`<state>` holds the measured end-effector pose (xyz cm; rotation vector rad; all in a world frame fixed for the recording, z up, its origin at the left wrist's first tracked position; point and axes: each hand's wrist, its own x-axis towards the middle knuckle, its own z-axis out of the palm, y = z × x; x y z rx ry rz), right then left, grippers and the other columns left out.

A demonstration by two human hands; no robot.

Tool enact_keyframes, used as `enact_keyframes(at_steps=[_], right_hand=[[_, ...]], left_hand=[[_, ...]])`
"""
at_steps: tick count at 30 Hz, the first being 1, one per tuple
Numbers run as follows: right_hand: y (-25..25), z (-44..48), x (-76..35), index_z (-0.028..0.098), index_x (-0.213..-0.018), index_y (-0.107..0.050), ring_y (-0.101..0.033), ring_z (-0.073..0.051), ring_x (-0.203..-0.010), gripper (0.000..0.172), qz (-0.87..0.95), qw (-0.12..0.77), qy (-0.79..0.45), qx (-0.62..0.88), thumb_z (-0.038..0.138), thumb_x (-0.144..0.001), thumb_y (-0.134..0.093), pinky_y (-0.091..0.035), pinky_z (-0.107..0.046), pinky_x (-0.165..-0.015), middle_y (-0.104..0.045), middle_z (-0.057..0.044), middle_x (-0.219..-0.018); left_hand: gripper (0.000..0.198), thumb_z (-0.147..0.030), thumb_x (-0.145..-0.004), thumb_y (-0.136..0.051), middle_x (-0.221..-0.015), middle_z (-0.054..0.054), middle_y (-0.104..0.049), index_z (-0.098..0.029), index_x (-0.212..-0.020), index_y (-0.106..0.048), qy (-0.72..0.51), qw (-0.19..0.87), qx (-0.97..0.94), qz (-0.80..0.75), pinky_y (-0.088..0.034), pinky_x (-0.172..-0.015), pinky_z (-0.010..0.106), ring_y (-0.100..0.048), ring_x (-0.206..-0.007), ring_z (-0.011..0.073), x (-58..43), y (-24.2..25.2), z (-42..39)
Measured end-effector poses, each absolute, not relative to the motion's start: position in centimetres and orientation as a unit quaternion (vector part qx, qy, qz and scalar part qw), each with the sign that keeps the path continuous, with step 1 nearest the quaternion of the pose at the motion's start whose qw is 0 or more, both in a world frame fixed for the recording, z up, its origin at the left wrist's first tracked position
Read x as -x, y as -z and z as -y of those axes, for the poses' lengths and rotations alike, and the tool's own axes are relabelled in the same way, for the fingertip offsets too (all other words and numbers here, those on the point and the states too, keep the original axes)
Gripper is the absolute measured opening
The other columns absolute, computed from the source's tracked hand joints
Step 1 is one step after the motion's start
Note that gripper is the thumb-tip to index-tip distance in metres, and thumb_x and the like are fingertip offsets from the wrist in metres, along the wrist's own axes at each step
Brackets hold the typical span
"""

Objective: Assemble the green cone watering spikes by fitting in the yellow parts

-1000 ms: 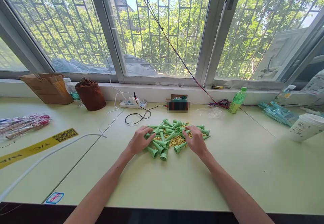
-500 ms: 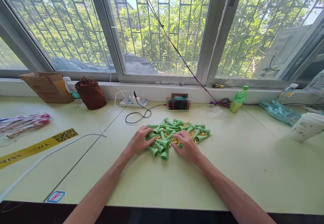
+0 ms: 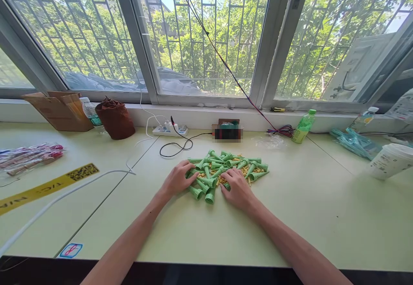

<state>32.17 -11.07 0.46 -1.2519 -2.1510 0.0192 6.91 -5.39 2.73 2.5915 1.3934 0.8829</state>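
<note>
Table: pale top, one, spread before you.
Cardboard box: brown, standing at your far left.
Brown pouch: dark, upright, near the box on its right.
Left hand: yours, curved over the left edge of the heap, fingers against green cones; whether you grip one, cannot tell.
Right hand: yours, fingers bent down into the near right part; grip hidden, cannot tell.
Green cones: many, heaped mid-table, between and beyond your hands, some wide ends facing you.
Yellow pieces: small, numerous, scattered among the cones.
</note>
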Motion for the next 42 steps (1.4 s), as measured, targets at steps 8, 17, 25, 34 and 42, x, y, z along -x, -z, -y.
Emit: enact_keyframes(at_steps=[8,17,25,34,42], right_hand=[[-0.5,11.4,-31.5,0.017,-0.091,-0.063,-0.052,-0.025,-0.091,0.010,0.793,0.293,0.031,0.533,0.021,-0.083,-0.063,-0.040,-0.038,-0.085,-0.061,-0.009,-0.092],[-0.1,11.8,-30.4,0.017,-0.088,-0.061,-0.050,-0.023,-0.088,0.007,0.794,0.268,0.052,0.543,0.014,-0.086,-0.055,-0.038,-0.035,-0.082,-0.059,-0.009,-0.092],[0.1,11.8,-30.3,0.016,-0.093,-0.063,-0.051,-0.021,-0.086,0.016,0.796,0.262,0.052,0.543,0.007,-0.090,-0.050,-0.038,-0.032,-0.079,-0.061,-0.008,-0.091],[0.3,11.7,-30.2,0.016,-0.093,-0.063,-0.053,-0.021,-0.086,0.022,0.793,0.267,0.047,0.546,0.000,-0.089,-0.049,-0.039,-0.031,-0.077,-0.061,-0.009,-0.091],[0.2,11.9,-30.2,0.017,-0.093,-0.062,-0.053,-0.022,-0.085,0.017,0.796,0.284,0.039,0.533,0.005,-0.086,-0.052,-0.040,-0.032,-0.077,-0.059,-0.008,-0.091]], left_hand=[[0.019,-0.035,-0.090,-0.056,-0.084,0.003,-0.059,-0.018,-0.091,-0.064,-0.332,0.028,-0.835,-0.437,-0.046,-0.069,0.027,-0.056,-0.071,0.0142,-6.9,-2.3,5.4],[0.013,-0.029,-0.091,-0.055,-0.078,0.001,-0.055,-0.018,-0.089,-0.062,-0.429,0.025,-0.792,-0.433,-0.043,-0.060,0.024,-0.049,-0.060,0.0107,-7.3,-2.8,5.5],[0.011,-0.027,-0.090,-0.057,-0.081,0.001,-0.057,-0.018,-0.088,-0.062,-0.454,0.026,-0.778,-0.432,-0.045,-0.060,0.023,-0.051,-0.059,0.0092,-7.3,-2.9,5.6],[0.014,-0.030,-0.091,-0.056,-0.085,0.003,-0.059,-0.018,-0.089,-0.062,-0.452,0.042,-0.778,-0.434,-0.046,-0.057,0.022,-0.052,-0.058,0.0084,-7.4,-3.0,5.8],[0.014,-0.030,-0.091,-0.056,-0.085,0.003,-0.059,-0.018,-0.088,-0.063,-0.449,0.044,-0.778,-0.438,-0.047,-0.057,0.021,-0.053,-0.058,0.0084,-7.4,-3.0,5.7]])
